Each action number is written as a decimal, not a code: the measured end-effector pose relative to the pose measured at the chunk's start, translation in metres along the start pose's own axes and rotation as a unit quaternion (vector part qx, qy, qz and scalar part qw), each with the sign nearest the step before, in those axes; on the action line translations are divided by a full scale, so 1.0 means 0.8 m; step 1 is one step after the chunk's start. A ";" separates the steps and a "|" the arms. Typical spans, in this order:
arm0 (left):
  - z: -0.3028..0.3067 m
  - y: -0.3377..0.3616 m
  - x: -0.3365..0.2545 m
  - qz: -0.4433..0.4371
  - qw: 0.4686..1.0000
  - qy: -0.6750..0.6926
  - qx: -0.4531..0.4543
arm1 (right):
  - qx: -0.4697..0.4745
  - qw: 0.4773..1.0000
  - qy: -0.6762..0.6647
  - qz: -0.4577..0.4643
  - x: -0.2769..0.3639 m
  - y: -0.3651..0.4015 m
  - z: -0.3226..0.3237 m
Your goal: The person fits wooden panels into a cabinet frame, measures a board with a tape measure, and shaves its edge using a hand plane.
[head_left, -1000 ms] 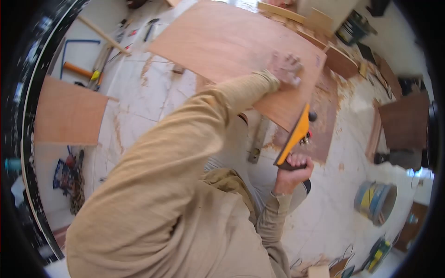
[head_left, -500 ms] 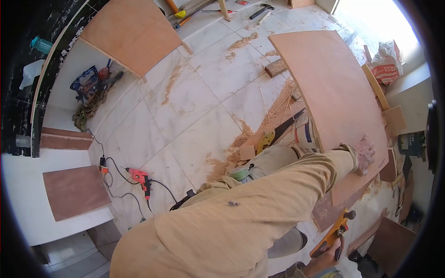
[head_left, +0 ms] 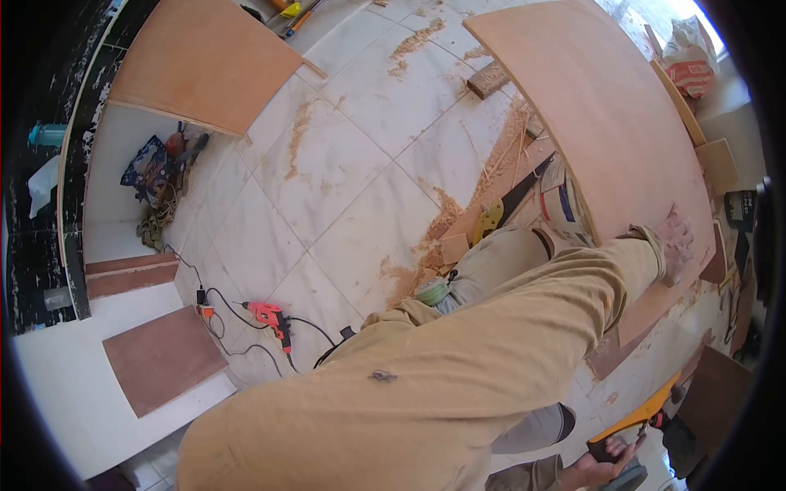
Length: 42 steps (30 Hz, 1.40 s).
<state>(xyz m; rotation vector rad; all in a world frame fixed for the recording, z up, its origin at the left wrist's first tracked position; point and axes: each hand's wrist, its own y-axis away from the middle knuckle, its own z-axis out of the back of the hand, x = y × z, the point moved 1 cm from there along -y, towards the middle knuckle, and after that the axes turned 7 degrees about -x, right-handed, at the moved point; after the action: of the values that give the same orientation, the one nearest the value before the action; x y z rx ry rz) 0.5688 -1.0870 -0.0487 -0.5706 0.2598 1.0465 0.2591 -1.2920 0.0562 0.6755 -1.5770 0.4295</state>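
My left hand (head_left: 676, 248) rests with spread fingers on the near part of a large plywood panel (head_left: 602, 114). The tan sleeve of that arm stretches across the lower part of the view. At the bottom right my right hand (head_left: 610, 468) is wrapped around the handle of a yellow-orange hand plane (head_left: 643, 412), which is tilted and held apart from the panel. Under the panel stands a white bucket (head_left: 560, 196), partly hidden. A hand saw (head_left: 516, 196) with a yellow handle lies beside it among shavings.
A red corded drill (head_left: 270, 317) lies on the tiled floor (head_left: 360, 221), its cable running left. Another plywood sheet (head_left: 205, 61) is at the upper left. Wood shavings (head_left: 426, 245), a wood block (head_left: 489, 80) and a white-red sack (head_left: 689, 61) are around the panel.
The view has shifted, and the tools at the top have mostly left it. My right hand has turned the hand plane onto a different slant. My left hand remains on the panel.
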 end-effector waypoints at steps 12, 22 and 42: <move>-0.026 -0.009 0.000 -0.029 0.992 -0.109 -0.063 | -0.011 0.925 -0.265 -0.271 -0.167 0.005 0.031; 0.023 0.000 -0.034 -0.032 0.992 -0.118 0.023 | -0.029 0.858 -0.386 -0.338 -0.155 0.098 -0.035; 0.022 -0.004 -0.031 -0.048 0.989 -0.141 0.010 | 0.012 0.878 -0.377 -0.294 -0.163 0.020 -0.079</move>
<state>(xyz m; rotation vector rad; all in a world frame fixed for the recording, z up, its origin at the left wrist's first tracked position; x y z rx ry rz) 0.5584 -1.0968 -0.0216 -0.4071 -0.0064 1.0164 0.2998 -1.2182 -0.0623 1.4018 -1.9596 -0.3221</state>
